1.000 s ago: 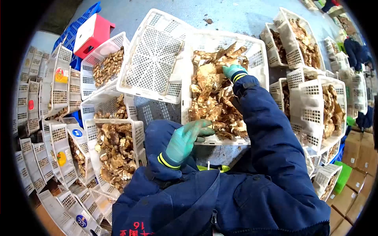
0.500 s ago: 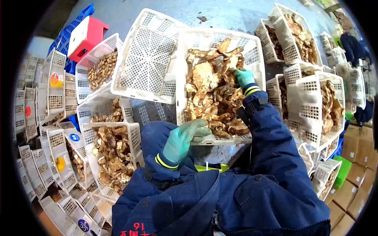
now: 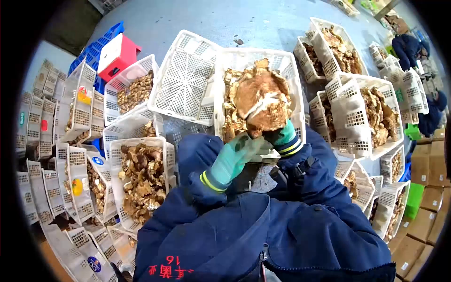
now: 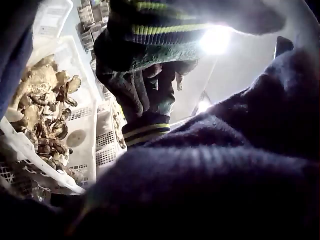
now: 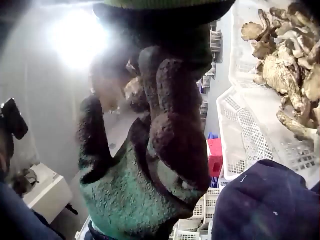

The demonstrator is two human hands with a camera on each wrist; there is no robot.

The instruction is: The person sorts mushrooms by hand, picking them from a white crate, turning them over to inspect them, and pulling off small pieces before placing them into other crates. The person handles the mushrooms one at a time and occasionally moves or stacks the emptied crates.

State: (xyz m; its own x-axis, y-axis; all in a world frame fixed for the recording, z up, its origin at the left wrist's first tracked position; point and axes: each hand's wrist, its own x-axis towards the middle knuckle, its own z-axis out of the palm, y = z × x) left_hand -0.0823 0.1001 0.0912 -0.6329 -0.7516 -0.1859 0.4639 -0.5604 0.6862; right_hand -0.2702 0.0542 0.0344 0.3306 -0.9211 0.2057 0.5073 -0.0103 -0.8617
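Observation:
A large brown mushroom (image 3: 263, 99), its broad cap torn with a white split, is held up over the near part of a white crate (image 3: 299, 89). My right hand (image 3: 282, 135), in a green glove, grips it low on its right side by the stem. The gloved left hand (image 3: 238, 156) meets it at the stem end, thumb and fingers around the tip. In the right wrist view curled dark glove fingers (image 5: 172, 95) stand close to a piece of brown mushroom (image 5: 134, 92). More mushrooms (image 3: 231, 124) lie in the crate, partly hidden behind the cap.
An upturned white crate (image 3: 183, 77) adjoins on the left. Crates of mushrooms stand left (image 3: 143, 181) and right (image 3: 380, 113), with stacked crates beyond. A red and white stool (image 3: 117, 56) is at the back left. Cardboard boxes (image 3: 425, 164) and another person (image 3: 408, 49) are at the right.
My right hand has lifted the large mushroom from the crate and drawn it toward my body. The left hand has moved right to meet its stem. The head view has shifted slightly.

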